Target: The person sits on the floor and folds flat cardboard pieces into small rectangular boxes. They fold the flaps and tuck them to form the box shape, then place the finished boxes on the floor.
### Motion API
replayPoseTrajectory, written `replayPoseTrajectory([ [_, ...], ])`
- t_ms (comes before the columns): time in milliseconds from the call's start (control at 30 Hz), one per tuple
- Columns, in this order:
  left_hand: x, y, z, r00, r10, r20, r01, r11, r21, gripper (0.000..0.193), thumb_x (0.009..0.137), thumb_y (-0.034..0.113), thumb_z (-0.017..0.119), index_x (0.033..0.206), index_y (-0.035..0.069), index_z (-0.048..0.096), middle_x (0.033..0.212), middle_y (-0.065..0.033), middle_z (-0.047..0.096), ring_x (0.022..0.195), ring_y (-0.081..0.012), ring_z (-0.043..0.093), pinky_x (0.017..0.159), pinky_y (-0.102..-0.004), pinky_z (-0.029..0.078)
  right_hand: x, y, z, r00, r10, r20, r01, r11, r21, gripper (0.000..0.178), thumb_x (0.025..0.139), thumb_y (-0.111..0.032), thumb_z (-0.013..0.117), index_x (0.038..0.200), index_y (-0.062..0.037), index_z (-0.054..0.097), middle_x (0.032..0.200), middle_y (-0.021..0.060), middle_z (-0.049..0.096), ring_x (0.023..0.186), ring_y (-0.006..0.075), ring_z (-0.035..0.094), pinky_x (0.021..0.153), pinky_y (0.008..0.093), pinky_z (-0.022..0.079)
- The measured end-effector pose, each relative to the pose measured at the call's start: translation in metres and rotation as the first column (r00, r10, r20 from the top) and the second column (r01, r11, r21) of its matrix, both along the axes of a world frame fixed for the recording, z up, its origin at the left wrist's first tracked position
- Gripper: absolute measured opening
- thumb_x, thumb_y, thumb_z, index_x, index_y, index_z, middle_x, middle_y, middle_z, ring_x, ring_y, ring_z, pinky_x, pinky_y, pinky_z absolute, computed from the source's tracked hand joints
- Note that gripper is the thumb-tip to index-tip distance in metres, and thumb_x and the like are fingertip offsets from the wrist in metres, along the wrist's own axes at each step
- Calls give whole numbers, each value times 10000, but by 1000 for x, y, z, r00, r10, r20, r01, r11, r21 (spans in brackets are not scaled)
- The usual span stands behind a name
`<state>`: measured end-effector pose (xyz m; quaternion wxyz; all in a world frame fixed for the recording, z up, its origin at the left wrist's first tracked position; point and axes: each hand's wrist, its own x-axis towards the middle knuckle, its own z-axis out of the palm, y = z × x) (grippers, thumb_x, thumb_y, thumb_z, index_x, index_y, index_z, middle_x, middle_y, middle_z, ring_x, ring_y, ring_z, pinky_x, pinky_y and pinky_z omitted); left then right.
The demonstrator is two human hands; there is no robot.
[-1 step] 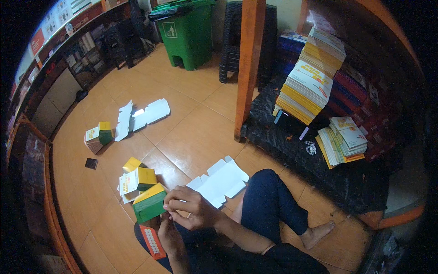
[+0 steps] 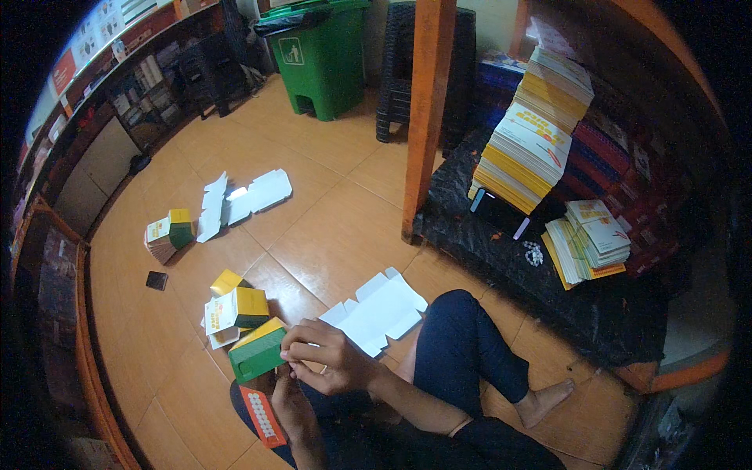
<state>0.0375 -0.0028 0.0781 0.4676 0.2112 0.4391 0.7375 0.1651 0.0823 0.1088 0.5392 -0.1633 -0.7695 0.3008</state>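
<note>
A small carton with green and yellow panels (image 2: 258, 356) is held between my two hands near my lap. My left hand (image 2: 290, 403) supports it from below, its fingers partly hidden by the carton. At the carton's right end, my right hand (image 2: 329, 356) pinches the edge with bent fingers and thumb. Below the carton, a red panel with a pale pattern (image 2: 262, 415) hangs beside my left wrist; whether it belongs to the carton I cannot tell. Just beyond stand folded white-and-yellow cartons (image 2: 235, 309). A flat, unfolded white carton blank (image 2: 376, 312) lies right of my hands.
More white blanks (image 2: 258, 196) and a stack of folded cartons (image 2: 168, 233) lie farther left, near a small dark flat object (image 2: 157, 280). At right, a low dark platform (image 2: 486, 258) carries tall carton stacks (image 2: 533, 133) and a phone (image 2: 501, 213). An orange post (image 2: 429, 117) and green bin (image 2: 317, 63) stand beyond.
The carton in my hands has tilted slightly, with more of its green panel and less of the yellow one showing. Everything else looks the same.
</note>
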Motion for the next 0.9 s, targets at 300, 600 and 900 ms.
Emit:
replayPoseTrajectory([
  [300, -11, 1, 2, 995, 9, 103, -24, 989, 148, 349, 1019, 87, 539, 1351, -17, 507, 1259, -150, 608, 1113, -195, 617, 943, -321, 506, -10, -2, -6, 997, -57, -45, 59, 997, 48, 320, 767, -53, 727, 1086, -43, 702, 1310, 147, 548, 1201, 321, 532, 996, 420, 455],
  [600, -5, -2, 2, 957, 191, -220, -156, 973, 167, 379, 1015, 193, 595, 1317, -29, 537, 1171, -98, 651, 1012, -181, 639, 897, -320, 500, 13, 7, 9, 999, -46, 1, 46, 986, -159, 397, 905, -271, 677, 1261, -99, 636, 1344, 144, 539, 1254, 319, 476, 1093, 449, 362],
  [900, -50, -27, -6, 460, -427, -778, 461, 864, -201, 197, 937, 113, 615, 985, -68, 674, 1078, -140, 669, 1045, -278, 621, 921, -380, 464, 36, 27, -8, 934, 223, -280, -357, 529, -770, 499, 1063, -406, 491, 1436, -74, 484, 1244, 104, 583, 1169, 169, 550, 982, 315, 457],
])
